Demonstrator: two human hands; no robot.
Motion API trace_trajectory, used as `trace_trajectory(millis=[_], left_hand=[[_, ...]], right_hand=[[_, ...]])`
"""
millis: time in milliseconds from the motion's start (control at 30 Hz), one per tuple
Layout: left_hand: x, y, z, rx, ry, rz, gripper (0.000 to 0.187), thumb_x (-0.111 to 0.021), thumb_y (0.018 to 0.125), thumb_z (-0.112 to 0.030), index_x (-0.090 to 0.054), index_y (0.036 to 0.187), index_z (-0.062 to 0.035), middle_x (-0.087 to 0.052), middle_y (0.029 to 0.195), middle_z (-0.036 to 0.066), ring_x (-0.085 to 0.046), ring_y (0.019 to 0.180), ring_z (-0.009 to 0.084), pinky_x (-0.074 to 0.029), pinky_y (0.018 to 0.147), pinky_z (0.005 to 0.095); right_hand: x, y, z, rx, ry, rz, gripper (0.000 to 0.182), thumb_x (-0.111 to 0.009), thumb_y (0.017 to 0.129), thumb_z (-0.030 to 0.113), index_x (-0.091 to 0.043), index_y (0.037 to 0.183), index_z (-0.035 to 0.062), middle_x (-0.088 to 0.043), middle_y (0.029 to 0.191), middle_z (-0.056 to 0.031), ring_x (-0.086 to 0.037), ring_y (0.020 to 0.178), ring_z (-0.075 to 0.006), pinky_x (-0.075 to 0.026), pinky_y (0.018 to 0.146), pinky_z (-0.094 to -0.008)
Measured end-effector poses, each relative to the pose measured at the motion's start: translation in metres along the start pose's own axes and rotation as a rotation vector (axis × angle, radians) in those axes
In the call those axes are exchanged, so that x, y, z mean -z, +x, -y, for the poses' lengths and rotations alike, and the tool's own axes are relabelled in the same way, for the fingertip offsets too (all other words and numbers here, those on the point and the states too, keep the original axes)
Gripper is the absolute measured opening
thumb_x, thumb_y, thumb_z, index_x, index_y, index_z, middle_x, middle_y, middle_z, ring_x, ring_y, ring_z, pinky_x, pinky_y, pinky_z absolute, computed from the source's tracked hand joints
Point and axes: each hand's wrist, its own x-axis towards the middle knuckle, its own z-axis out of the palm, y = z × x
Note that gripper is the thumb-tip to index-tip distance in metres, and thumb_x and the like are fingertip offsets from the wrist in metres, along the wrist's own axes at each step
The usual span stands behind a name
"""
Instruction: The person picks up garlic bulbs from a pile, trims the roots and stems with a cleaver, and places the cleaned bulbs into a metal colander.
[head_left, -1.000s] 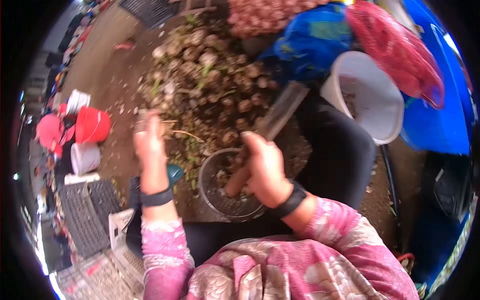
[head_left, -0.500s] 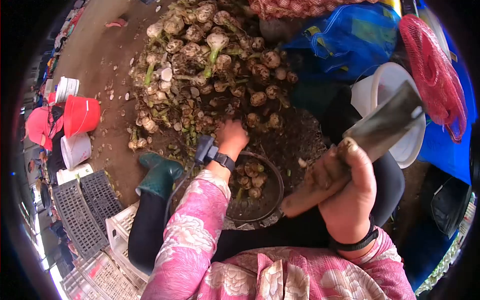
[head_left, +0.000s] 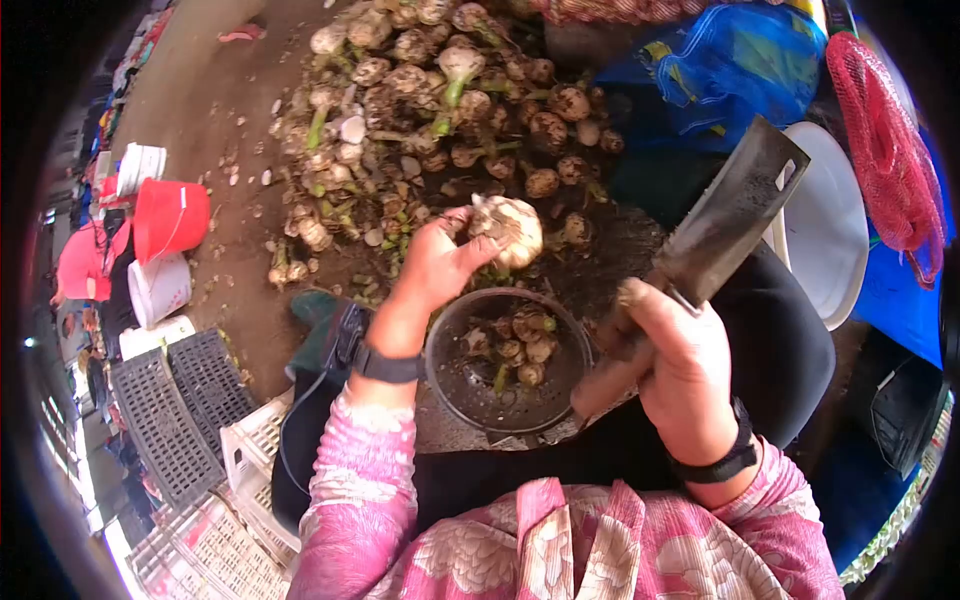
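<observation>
Up from the heap (head_left: 410,80) since half a second ago, the left hand (head_left: 440,262) is now holding a pale bulb (head_left: 514,235) just past the far rim of a round dark bowl (head_left: 465,390) — its grip is pinching the bulb between thumb and fingers. Several browner bulbs (head_left: 540,348) are lying inside the bowl. To the bowl's right, the right hand (head_left: 688,365) is holding a cleaver (head_left: 715,235), its grip closing around the handle (head_left: 612,378). The blade (head_left: 745,200) is slanting up and away to the right, partly covering a white bucket (head_left: 830,250), while the handle's butt is pointing down near the bowl's rim. Dark bands (head_left: 388,368) are circling both wrists. Beyond the hands, the heap — soil-stained bulbs, some with green stalks — is spreading over brown ground (head_left: 230,150). Farther right, a blue bag (head_left: 745,70) and a red mesh bag (head_left: 885,150) are lying near the white bucket. On the left, a green boot (head_left: 315,312) is showing beside the left forearm; farther out, a red bucket (head_left: 172,218) is standing beyond a dark perforated crate (head_left: 170,425).
</observation>
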Motion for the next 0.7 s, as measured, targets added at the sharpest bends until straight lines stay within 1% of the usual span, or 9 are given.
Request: trace_trajectory(millis=[33, 167, 200, 233, 333, 433, 533, 633, 700], left_hand=[[-0.003, -0.019, -0.036, -0.031, -0.153, 0.102, 0.044, -0.068, 0.073, -0.033, -0.058, 0.098, 0.0020, -0.061, 0.096, 0.007, -0.055, 0.088, 0.0125, -0.042, 0.081, 0.0267], [-0.018, -0.086, -0.078, -0.293, 0.097, -0.055, 0.038, -0.061, 0.078, -0.031, -0.058, 0.098, 0.0016, -0.058, 0.096, 0.011, -0.052, 0.091, 0.0215, -0.039, 0.082, 0.0315], [-0.029, -0.101, -0.083, -0.308, 0.002, -0.143, 0.034, -0.058, 0.080, -0.027, -0.056, 0.099, 0.0019, -0.056, 0.098, 0.013, -0.051, 0.092, 0.0253, -0.038, 0.083, 0.0331], [-0.029, -0.112, -0.087, -0.440, 0.209, -0.199, 0.035, -0.057, 0.081, -0.026, -0.053, 0.102, 0.0016, -0.054, 0.101, 0.013, -0.051, 0.092, 0.0239, -0.038, 0.084, 0.0334], [-0.041, -0.146, -0.101, -0.336, -0.202, -0.145, 0.041, -0.066, 0.074, -0.021, -0.050, 0.103, 0.0020, -0.054, 0.103, 0.011, -0.052, 0.094, 0.0198, -0.040, 0.084, 0.0311], [-0.039, -0.171, -0.097, -0.328, -0.239, -0.178, 0.047, -0.071, 0.066, -0.015, -0.049, 0.103, 0.0018, -0.056, 0.099, 0.009, -0.053, 0.094, 0.0161, -0.041, 0.084, 0.0292], [-0.021, -0.192, -0.092, -0.313, 0.022, -0.262, 0.053, -0.072, 0.059, -0.013, -0.048, 0.104, 0.0008, -0.059, 0.093, 0.006, -0.056, 0.088, 0.0128, -0.042, 0.083, 0.0285], [-0.009, -0.213, -0.087, -0.340, -0.342, -0.331, 0.060, -0.074, 0.060, -0.016, -0.044, 0.109, 0.0012, -0.059, 0.094, 0.006, -0.055, 0.092, 0.0141, -0.041, 0.085, 0.0286], [-0.008, -0.218, -0.072, -0.390, -0.274, -0.411, 0.063, -0.074, 0.061, -0.016, -0.041, 0.112, 0.0021, -0.059, 0.094, 0.007, -0.054, 0.093, 0.0147, -0.040, 0.086, 0.0295]], right_hand=[[-0.002, -0.003, -0.003, 0.037, -0.074, 0.037, 0.021, -0.062, 0.078, 0.017, -0.051, 0.084, 0.0011, -0.051, 0.065, -0.0042, -0.050, 0.046, -0.0131, -0.039, 0.041, -0.0229], [-0.014, -0.020, -0.015, 0.062, -0.306, 0.266, 0.035, -0.069, 0.075, 0.024, -0.053, 0.093, -0.0012, -0.053, 0.066, -0.0023, -0.049, 0.040, -0.0101, -0.037, 0.037, -0.0206], [-0.018, -0.026, -0.019, 0.038, -0.220, 0.311, 0.034, -0.069, 0.075, 0.024, -0.054, 0.093, -0.0009, -0.055, 0.067, -0.0036, -0.050, 0.042, -0.0096, -0.037, 0.037, -0.0203], [-0.023, -0.034, -0.019, -0.018, -0.193, 0.329, 0.033, -0.069, 0.075, 0.023, -0.055, 0.093, -0.0006, -0.056, 0.069, -0.0042, -0.050, 0.042, -0.0096, -0.037, 0.037, -0.0202], [-0.031, -0.053, -0.017, -0.234, -0.032, 0.443, 0.029, -0.067, 0.077, 0.021, -0.055, 0.093, -0.0004, -0.060, 0.073, -0.0056, -0.054, 0.049, -0.0095, -0.040, 0.041, -0.0205], [-0.043, -0.063, -0.048, 0.090, -0.063, 0.408, 0.026, -0.065, 0.079, 0.022, -0.056, 0.090, 0.0007, -0.060, 0.073, -0.0032, -0.055, 0.056, -0.0099, -0.042, 0.048, -0.0224], [-0.033, -0.056, -0.069, 0.393, -0.519, 0.424, 0.029, -0.063, 0.079, 0.027, -0.056, 0.085, 0.0000, -0.057, 0.065, -0.0078, -0.055, 0.057, -0.0152, -0.043, 0.052, -0.0292], [-0.029, -0.052, -0.065, 0.838, -1.172, 0.218, 0.025, -0.065, 0.072, 0.022, -0.052, 0.074, 0.0001, -0.057, 0.066, -0.0172, -0.056, 0.059, -0.0328, -0.045, 0.053, -0.0381], [-0.021, -0.050, -0.071, 0.935, -1.419, 0.289, 0.022, -0.066, 0.067, 0.019, -0.051, 0.070, 0.0031, -0.056, 0.064, -0.0156, -0.057, 0.060, -0.0327, -0.046, 0.054, -0.0397]])
